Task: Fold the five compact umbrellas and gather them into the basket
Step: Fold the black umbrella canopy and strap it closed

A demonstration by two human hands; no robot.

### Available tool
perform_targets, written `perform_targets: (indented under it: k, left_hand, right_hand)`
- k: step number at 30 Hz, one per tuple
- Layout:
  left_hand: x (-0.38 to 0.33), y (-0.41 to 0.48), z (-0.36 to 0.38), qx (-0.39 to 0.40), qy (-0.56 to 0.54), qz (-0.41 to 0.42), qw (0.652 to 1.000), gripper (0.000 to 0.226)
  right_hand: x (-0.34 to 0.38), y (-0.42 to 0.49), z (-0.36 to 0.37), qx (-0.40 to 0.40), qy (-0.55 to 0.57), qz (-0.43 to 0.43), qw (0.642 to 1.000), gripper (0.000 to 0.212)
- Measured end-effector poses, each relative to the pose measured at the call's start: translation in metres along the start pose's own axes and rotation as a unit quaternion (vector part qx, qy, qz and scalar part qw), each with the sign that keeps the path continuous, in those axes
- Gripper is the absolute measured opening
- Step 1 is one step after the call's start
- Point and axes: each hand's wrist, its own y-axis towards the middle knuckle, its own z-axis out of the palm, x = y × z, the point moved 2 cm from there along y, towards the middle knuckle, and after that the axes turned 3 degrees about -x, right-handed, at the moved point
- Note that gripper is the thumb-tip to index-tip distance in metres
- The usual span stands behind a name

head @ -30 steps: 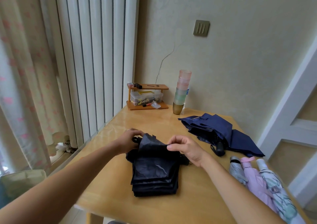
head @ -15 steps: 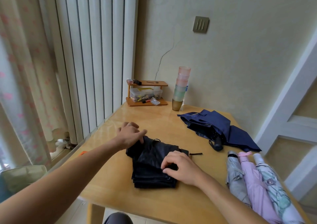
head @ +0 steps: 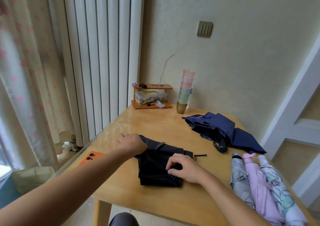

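Observation:
A black compact umbrella lies flat on the wooden table, its pleats folded toward me. My left hand grips its far left end. My right hand pinches the pleated fabric near the right edge. A navy umbrella lies loose and unfolded at the back right. Three rolled umbrellas lie side by side at the right edge: a grey umbrella, a pink umbrella, and a white patterned umbrella. No basket is in view.
An orange phone lies near the table's left edge. A small wooden shelf with a clear box and a stack of coloured cups stand at the back by the wall. A radiator and curtain line the left side.
The black fabric that both hands held raised is now laid flat. My right hand has moved down onto the pleats; my left hand has shifted to the umbrella's far end. The phone has come into view.

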Motion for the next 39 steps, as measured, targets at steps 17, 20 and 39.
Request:
perform_targets:
  k: [17,20,39]
  left_hand:
    - [0.023,0.026,0.034,0.070,0.145,0.305,0.939,0.082]
    - [0.024,0.025,0.042,0.070,0.140,0.302,0.940,0.083]
    - [0.026,0.030,0.041,0.125,0.094,0.317,0.935,0.090]
  right_hand:
    - [0.007,0.010,-0.018,0.052,0.011,0.054,0.997,0.036]
    - [0.013,0.027,-0.014,-0.008,0.083,0.129,0.988,0.026]
    - [0.053,0.022,0.008,-0.076,0.358,0.056,0.929,0.017]
